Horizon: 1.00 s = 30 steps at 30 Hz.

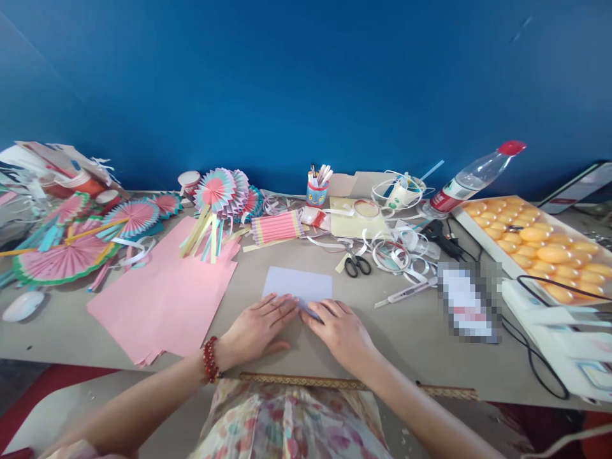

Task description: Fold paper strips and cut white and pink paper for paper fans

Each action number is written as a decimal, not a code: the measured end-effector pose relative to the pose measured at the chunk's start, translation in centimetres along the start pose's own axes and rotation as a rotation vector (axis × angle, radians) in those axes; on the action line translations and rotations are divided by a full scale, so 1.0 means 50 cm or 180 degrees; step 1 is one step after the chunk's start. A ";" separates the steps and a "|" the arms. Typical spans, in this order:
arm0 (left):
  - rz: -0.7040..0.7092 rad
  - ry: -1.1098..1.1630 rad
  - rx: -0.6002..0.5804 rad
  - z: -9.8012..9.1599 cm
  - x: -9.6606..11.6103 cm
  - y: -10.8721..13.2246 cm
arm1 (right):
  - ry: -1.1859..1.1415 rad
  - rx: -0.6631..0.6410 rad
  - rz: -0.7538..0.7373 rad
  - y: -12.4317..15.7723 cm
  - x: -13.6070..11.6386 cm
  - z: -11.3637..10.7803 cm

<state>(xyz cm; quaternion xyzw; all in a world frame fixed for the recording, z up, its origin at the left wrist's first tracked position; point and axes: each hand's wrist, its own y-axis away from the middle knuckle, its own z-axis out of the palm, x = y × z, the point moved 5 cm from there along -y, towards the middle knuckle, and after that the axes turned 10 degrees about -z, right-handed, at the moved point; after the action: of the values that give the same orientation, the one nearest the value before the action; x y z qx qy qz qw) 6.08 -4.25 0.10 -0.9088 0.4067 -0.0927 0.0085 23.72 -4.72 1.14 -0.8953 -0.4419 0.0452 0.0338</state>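
Observation:
A pale lavender sheet of paper (297,282) lies flat on the grey table in front of me. My left hand (258,326), with a red bead bracelet on its wrist, rests flat on the sheet's near edge, fingers stretched out. My right hand (337,326) lies beside it with fingers extended, its fingertips pressing the same near edge. The two hands almost touch at the fingertips. Neither hand holds anything.
A stack of pink paper (165,299) lies to the left, with pleated paper fans (217,191) behind. Scissors (356,264), white paper strips (399,252), a pen cup (316,190), a glue gun (442,237), a plastic bottle (471,175) and a tray of orange balls (540,245) sit right.

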 end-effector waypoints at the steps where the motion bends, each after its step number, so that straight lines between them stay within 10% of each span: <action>1: -0.0001 0.0053 -0.0090 0.002 0.009 -0.002 | 0.0009 0.0008 0.0014 0.000 -0.001 0.000; 30: -0.1092 -0.0315 0.0069 -0.013 -0.039 0.118 | -0.0392 0.0773 0.0768 0.108 0.020 -0.003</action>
<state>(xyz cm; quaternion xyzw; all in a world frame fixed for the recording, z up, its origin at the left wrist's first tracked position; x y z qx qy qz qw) 0.35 -6.73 -0.14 -0.9682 0.2438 -0.0524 0.0224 28.62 -7.21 0.71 -0.9267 -0.3238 0.1566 0.1089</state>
